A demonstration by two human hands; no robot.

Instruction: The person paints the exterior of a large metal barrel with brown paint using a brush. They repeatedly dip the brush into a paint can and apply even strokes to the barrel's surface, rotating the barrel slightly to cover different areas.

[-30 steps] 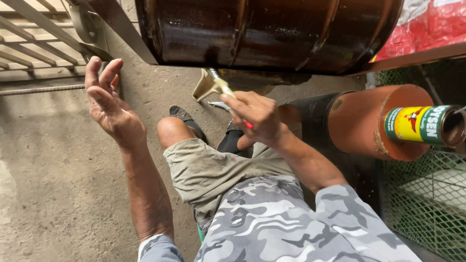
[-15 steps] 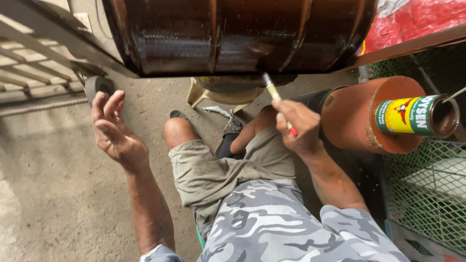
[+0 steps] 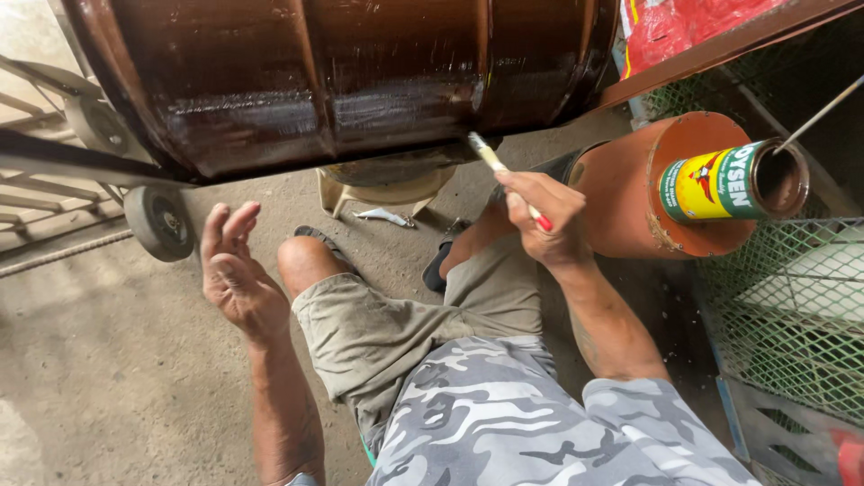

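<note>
The right hand (image 3: pixel 544 220) has lifted its gripped paintbrush (image 3: pixel 504 175) to the barrel (image 3: pixel 342 81); the left hand (image 3: pixel 236 279) hangs open, empty. Most visible metal gleams wet-brown; the lower edge remains.

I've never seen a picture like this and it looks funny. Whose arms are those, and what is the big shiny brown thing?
The camera sits on a person's head and looks down, so you see their own arms and bent knees. The right hand holds a thin paintbrush up against a big brown drum lying on its side, glossy like wet paint. The left hand is open and holds nothing. A paint can with a stick in it rests on an orange tub. The floor is concrete.
</note>
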